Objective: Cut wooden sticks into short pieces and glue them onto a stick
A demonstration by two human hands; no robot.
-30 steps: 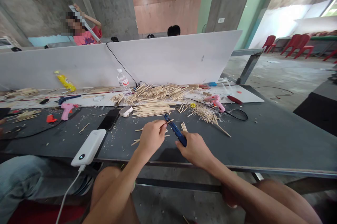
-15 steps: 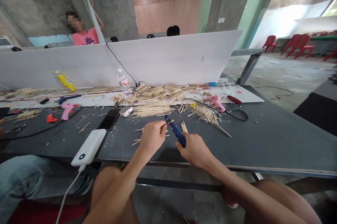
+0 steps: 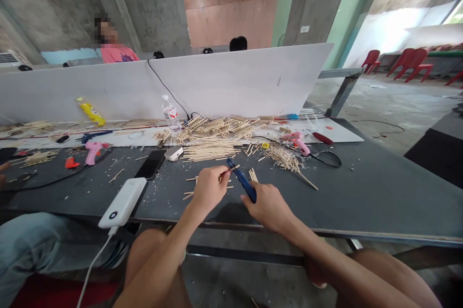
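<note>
In the head view, my left hand (image 3: 210, 187) pinches a short thin wooden stick (image 3: 236, 167) between thumb and fingertips. My right hand (image 3: 269, 206) is wrapped round the handles of a blue cutter (image 3: 245, 183), which slants up and to the left. The cutter's far end meets the stick at my left fingertips; whether its jaws are closed is too small to tell. Several cut sticks (image 3: 253, 174) lie just beyond my right hand, and other short sticks (image 3: 188, 195) lie partly hidden behind my left hand.
Long wooden sticks (image 3: 206, 150) lie ahead, with small stick-built frames (image 3: 217, 126) behind them. At right are a pile of short pieces (image 3: 285, 157) and a pink glue gun (image 3: 297, 141). A white power bank (image 3: 123, 203) and a phone (image 3: 150, 165) are at left. A white board (image 3: 224, 81) stands behind.
My hands, the stick and the cutter hold nearly the same position. Across the board, the person in pink has lowered a raised arm, and the pale strip beside it is gone from view.
</note>
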